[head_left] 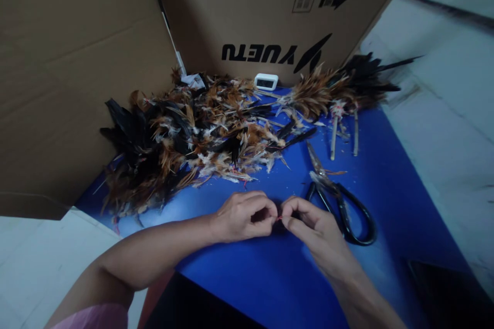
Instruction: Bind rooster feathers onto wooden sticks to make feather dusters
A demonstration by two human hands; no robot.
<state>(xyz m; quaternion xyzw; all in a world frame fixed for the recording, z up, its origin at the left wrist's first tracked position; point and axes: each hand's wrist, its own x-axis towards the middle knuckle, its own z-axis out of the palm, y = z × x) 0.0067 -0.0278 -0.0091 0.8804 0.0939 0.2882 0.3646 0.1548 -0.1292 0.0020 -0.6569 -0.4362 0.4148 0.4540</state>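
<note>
— What step am I on?

— I judge tying: my left hand (245, 216) and right hand (309, 218) each pinch an end of a red thread (279, 218) above the blue desk (270, 272), beside the scissors (339, 200).

— Its axis?

— Left to right between both grips. Next calls for an even pull.

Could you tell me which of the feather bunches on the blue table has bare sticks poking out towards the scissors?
The smaller bunch at the back right, by the box corner. Two pale sticks jut from it, just beyond the scissors. The big pile on the left shows none.
</note>
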